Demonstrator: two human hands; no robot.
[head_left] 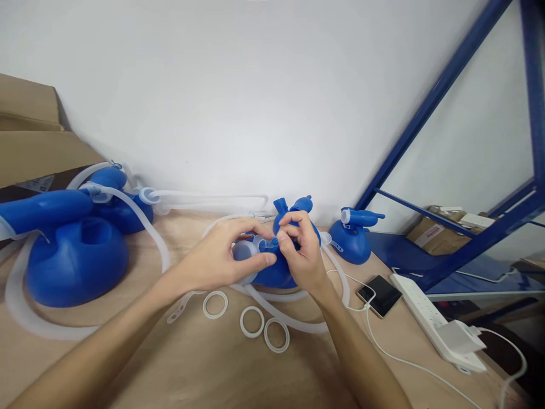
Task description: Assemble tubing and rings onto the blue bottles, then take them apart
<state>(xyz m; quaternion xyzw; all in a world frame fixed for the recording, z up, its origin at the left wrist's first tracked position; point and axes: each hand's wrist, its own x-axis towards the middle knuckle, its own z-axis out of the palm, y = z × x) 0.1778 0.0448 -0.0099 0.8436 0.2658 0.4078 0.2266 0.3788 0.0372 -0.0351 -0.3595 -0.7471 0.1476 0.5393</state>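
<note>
Near the middle of the table stands a blue plastic bottle (275, 274) with a white cap (244, 251) at its left. My left hand (225, 250) curves around the cap and the blue neck, thumb and fingers closed on them. My right hand (300, 250) pinches at the blue part beside it; what lies between those fingertips is too small to make out. A clear tube (293, 324) loops around the bottle. In front lie white rings (215, 305), one apart and two side by side. A perforated strap (181, 308) lies left of them.
More blue bottles with tubes (76, 261) stand at the left by cardboard boxes (38, 147). Another blue bottle (351, 241) is at the right. Beyond it are a phone (385, 295), a power strip (426, 312) with cables and a blue metal rack (430, 113).
</note>
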